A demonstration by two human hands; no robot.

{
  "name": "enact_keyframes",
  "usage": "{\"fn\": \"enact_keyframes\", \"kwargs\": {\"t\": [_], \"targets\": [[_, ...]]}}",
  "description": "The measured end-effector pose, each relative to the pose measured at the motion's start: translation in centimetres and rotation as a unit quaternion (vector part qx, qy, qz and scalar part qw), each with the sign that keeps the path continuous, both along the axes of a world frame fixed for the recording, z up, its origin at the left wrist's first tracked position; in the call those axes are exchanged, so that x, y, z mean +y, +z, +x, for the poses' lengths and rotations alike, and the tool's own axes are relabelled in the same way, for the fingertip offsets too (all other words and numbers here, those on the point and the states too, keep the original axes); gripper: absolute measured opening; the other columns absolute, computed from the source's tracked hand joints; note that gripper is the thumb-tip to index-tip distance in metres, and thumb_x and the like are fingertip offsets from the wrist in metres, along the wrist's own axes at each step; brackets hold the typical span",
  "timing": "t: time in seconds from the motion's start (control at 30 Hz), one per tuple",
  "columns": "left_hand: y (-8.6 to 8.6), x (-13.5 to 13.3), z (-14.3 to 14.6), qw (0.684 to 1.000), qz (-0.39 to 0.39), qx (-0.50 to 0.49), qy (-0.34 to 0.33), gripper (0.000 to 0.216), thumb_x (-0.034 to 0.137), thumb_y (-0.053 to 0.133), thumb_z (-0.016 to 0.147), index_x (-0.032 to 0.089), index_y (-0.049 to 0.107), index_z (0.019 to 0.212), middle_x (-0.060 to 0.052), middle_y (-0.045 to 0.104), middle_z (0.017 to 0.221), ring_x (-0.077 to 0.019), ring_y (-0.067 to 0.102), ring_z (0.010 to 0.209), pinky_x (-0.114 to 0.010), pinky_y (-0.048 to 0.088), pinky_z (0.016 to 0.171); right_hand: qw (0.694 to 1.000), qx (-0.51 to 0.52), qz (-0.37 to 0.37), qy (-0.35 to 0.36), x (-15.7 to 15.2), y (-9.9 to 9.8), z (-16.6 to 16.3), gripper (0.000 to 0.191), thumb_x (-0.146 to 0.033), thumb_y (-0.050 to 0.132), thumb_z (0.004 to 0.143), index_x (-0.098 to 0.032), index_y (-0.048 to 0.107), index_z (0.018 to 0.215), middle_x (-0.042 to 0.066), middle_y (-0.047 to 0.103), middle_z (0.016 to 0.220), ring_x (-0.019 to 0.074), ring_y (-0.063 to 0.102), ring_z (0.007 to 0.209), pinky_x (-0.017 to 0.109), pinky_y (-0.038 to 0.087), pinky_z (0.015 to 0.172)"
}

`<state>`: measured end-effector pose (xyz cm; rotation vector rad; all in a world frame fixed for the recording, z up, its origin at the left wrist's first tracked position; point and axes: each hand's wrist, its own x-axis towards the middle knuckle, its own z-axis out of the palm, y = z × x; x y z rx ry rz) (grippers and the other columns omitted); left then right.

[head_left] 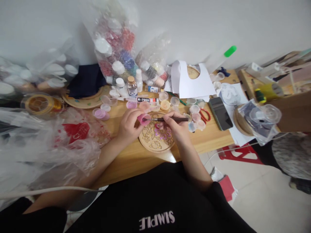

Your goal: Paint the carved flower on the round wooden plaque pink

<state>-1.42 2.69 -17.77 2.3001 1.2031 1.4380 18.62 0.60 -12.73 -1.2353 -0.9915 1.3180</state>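
My left hand [130, 126] is closed on a small cup of pink paint [143, 119], tilted toward my right hand. In my right hand [177, 124] is a dark-handled paintbrush [179, 119], lying nearly level with its tip inside the cup. Beneath both hands a round wooden plaque [155, 146] rests on the table, bearing raised gold outlines of flowers. Part of one flower is coloured pink and purple. My hands and the cup hide some of the plaque's upper edge.
Several small paint cups [165, 104] surround the plaque's far side. Red-handled scissors [205, 116] and a phone [220, 113] lie to the right. Behind stand a corked bottle [132, 86] and a B-7000 glue tube [143, 100]. Plastic bags [60, 145] crowd the left.
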Motion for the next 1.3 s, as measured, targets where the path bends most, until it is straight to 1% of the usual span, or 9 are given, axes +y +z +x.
{"fn": "enact_keyframes", "kwargs": {"t": [0.17, 0.37, 0.5, 0.6, 0.7, 0.9, 1.07, 1.17, 1.3], "targets": [[-0.2, -0.2, -0.3, 0.999, -0.049, -0.003, 0.015, 0.020, 0.034, 0.074, 0.097, 0.023, 0.065, 0.112, -0.007, 0.077, 0.101, -0.0239, 0.075, 0.093, -0.039, 0.065, 0.083, 1.000, 0.022, 0.012, 0.001, -0.2, -0.2, 0.4, 0.027, -0.044, 0.080, 0.084, -0.026, 0.063, 0.074, -0.002, 0.072, 0.062, 0.0164, 0.068, 0.053, 0.031, 0.057, 0.052], [0.1, -0.1, -0.1, 1.000, 0.002, -0.008, 0.009, 0.020, 0.032, 0.075, 0.099, 0.022, 0.065, 0.112, -0.005, 0.076, 0.097, -0.0217, 0.074, 0.089, -0.034, 0.063, 0.079, 1.000, 0.025, 0.004, -0.008, -0.3, 0.2, 0.5, 0.030, -0.047, 0.083, 0.081, -0.026, 0.063, 0.072, -0.004, 0.068, 0.058, 0.0141, 0.062, 0.047, 0.031, 0.057, 0.051], [0.3, 0.1, 0.0, 1.000, 0.028, -0.003, 0.008, 0.019, 0.033, 0.073, 0.102, 0.022, 0.063, 0.113, -0.003, 0.074, 0.094, -0.0195, 0.073, 0.085, -0.033, 0.063, 0.076, 0.998, -0.025, 0.040, -0.028, -0.8, 1.1, 0.3, 0.031, -0.050, 0.085, 0.081, -0.025, 0.068, 0.072, -0.004, 0.070, 0.059, 0.0123, 0.061, 0.048, 0.028, 0.054, 0.048], [0.5, 0.2, 0.1, 0.999, 0.044, -0.001, -0.003, 0.019, 0.034, 0.071, 0.104, 0.022, 0.062, 0.116, -0.003, 0.074, 0.096, -0.0183, 0.073, 0.087, -0.033, 0.063, 0.077, 0.995, -0.071, 0.073, -0.007, -1.3, 1.9, 0.3, 0.026, -0.048, 0.086, 0.083, -0.025, 0.073, 0.078, -0.003, 0.073, 0.065, 0.0131, 0.066, 0.054, 0.027, 0.055, 0.050], [0.5, 0.3, 0.0, 0.999, 0.047, 0.003, -0.009, 0.019, 0.033, 0.070, 0.105, 0.022, 0.061, 0.118, -0.004, 0.075, 0.099, -0.0184, 0.073, 0.090, -0.032, 0.064, 0.077, 0.994, -0.084, 0.075, 0.011, -1.6, 2.4, 0.3, 0.024, -0.047, 0.085, 0.084, -0.026, 0.075, 0.082, -0.002, 0.075, 0.066, 0.0135, 0.067, 0.053, 0.026, 0.054, 0.046], [0.5, 0.2, 0.0, 0.999, 0.033, -0.002, -0.008, 0.019, 0.036, 0.069, 0.106, 0.023, 0.061, 0.118, -0.003, 0.075, 0.099, -0.0174, 0.074, 0.089, -0.033, 0.064, 0.077, 0.996, -0.043, 0.073, -0.021, -1.1, 2.4, 0.2, 0.023, -0.041, 0.085, 0.082, -0.024, 0.073, 0.072, -0.003, 0.072, 0.059, 0.0108, 0.062, 0.046, 0.025, 0.054, 0.046], [0.6, 0.1, 0.0, 1.000, 0.024, 0.012, -0.002, 0.019, 0.038, 0.067, 0.107, 0.023, 0.062, 0.116, -0.003, 0.076, 0.100, -0.0180, 0.075, 0.090, -0.034, 0.065, 0.077, 0.996, -0.028, 0.077, -0.033, -1.1, 2.3, 0.2, 0.020, -0.036, 0.086, 0.082, -0.024, 0.075, 0.072, -0.004, 0.073, 0.058, 0.0107, 0.063, 0.045, 0.023, 0.053, 0.044], [0.6, 0.1, 0.1, 0.999, 0.032, -0.001, -0.006, 0.020, 0.036, 0.072, 0.104, 0.022, 0.063, 0.114, -0.004, 0.076, 0.097, -0.0188, 0.074, 0.087, -0.033, 0.064, 0.076, 0.997, -0.016, 0.069, -0.043, -1.1, 2.2, 0.2, 0.020, -0.036, 0.087, 0.080, -0.024, 0.074, 0.071, -0.004, 0.073, 0.057, 0.0110, 0.064, 0.045, 0.022, 0.052, 0.043], [0.5, 0.0, 0.1, 1.000, 0.011, -0.008, -0.011, 0.020, 0.030, 0.075, 0.101, 0.022, 0.065, 0.116, -0.005, 0.077, 0.099, -0.0207, 0.075, 0.088, -0.034, 0.064, 0.078, 0.997, 0.020, 0.038, -0.068, -0.9, 2.2, 0.4, 0.019, -0.033, 0.086, 0.077, -0.024, 0.072, 0.067, -0.004, 0.072, 0.054, 0.0105, 0.062, 0.041, 0.021, 0.049, 0.041]]}}
